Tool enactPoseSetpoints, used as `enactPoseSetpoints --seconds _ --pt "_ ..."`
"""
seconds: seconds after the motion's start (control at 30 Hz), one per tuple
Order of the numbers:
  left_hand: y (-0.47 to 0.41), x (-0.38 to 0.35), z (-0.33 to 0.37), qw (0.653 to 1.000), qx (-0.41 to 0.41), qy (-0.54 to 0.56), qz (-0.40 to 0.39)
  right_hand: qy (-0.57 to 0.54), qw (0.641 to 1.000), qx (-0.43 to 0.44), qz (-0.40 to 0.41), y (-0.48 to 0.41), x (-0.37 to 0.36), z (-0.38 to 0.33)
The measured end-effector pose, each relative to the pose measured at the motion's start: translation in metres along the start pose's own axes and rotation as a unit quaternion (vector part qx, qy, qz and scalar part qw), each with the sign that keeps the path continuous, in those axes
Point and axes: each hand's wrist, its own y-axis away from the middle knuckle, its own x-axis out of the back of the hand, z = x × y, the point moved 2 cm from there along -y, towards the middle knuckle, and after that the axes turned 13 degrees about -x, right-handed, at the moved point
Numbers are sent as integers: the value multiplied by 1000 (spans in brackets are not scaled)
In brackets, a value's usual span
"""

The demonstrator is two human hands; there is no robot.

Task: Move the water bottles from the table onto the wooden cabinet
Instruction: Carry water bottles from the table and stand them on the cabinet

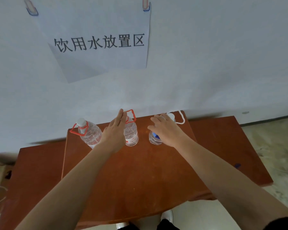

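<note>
Nearest the person, white shoes (pixel 167 216) show on the pale floor (pixel 273 146) below the edge of a reddish-brown wooden top (pixel 140 171), which is probably the cabinet, since the paper sign (pixel 100 44) on the wall (pixel 223 63) behind it marks a drinking-water area. Both bare forearms reach across this top toward three clear water bottles standing upright in a row close to the wall. The left hand (pixel 114 131) has its fingers straight and together, lying against the neck and red carry loop (pixel 131 113) of the middle bottle (pixel 131 133) without curling around it. The right hand (pixel 166 130) is spread over the shoulder of the right bottle (pixel 154 140), fingers loosely bent; whether it actually grips cannot be told. The left bottle (pixel 90 133) stands apart from both hands, its own red loop hanging at the neck. A white loop (pixel 181 119) sits at the right bottle's cap. The bottles look full, so they are likely heavy and their thin walls would flex and slip under a squeeze. The stiff neck or the carry loop seems the surest place to take hold.
</note>
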Motion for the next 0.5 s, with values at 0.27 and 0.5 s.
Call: enactPoseSetpoints --seconds 0.27,0.5 --pt "88 23 9 984 98 -84 126 -131 975 -105 146 36 34 22" --pt "236 9 17 926 300 -111 201 -276 950 28 142 37 55 -84"
